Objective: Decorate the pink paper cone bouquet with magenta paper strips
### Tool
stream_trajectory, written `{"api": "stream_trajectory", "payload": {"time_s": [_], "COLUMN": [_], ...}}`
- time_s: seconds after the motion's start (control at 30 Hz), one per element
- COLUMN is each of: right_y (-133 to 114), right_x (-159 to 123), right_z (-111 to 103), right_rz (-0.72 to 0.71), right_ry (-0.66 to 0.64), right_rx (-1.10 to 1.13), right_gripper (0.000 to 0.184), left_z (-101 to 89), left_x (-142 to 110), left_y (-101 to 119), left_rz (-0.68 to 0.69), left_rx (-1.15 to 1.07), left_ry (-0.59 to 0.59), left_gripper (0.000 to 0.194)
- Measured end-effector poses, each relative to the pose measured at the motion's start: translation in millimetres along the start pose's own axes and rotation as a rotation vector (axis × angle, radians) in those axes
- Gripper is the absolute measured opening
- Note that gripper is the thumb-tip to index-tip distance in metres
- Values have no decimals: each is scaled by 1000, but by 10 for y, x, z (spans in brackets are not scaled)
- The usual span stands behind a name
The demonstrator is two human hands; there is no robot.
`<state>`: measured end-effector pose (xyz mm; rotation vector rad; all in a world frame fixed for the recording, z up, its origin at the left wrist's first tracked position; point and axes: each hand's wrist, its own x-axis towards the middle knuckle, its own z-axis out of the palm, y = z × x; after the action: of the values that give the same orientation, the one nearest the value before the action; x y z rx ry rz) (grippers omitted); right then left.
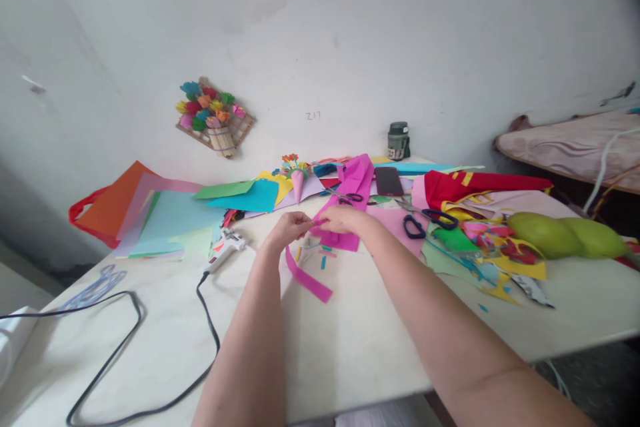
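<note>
Across the desk [345, 373], near its middle, our hands [294, 227] [341, 219] pinch a magenta strip [309, 282]; it is cut, but seemingly unfinished, its tail dangling loose.

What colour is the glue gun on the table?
The glue gun is white, seen in the head view.

Both forearms: extended forward, converging | left hand [291, 227], right hand [339, 221]: close together, fingertips pinched, seemingly touching

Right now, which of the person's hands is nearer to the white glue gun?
Left. The left hand is a little to the right of the white glue gun; the right hand is farther right, past the left one.
</note>
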<state>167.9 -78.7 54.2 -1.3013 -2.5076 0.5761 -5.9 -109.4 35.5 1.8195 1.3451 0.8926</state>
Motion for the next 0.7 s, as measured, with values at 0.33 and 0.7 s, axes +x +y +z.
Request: {"api": "stream_trajectory", "payload": {"time_s": [0.33, 0.7], "right_y": [-148, -22], "right_x": [3, 37], "right_z": [-10, 149], "right_rz": [-38, -35], "right_ry": [77, 261], "right_rx": [-70, 104], "right_gripper": [30, 31], "left_z": [-12, -40], "left_x": [18, -58], "left_y": [-15, 35], "left_rz": [-3, -29], "left_rx": [-40, -219], "left_ry": [48, -23], "left_gripper": [34, 34]}}
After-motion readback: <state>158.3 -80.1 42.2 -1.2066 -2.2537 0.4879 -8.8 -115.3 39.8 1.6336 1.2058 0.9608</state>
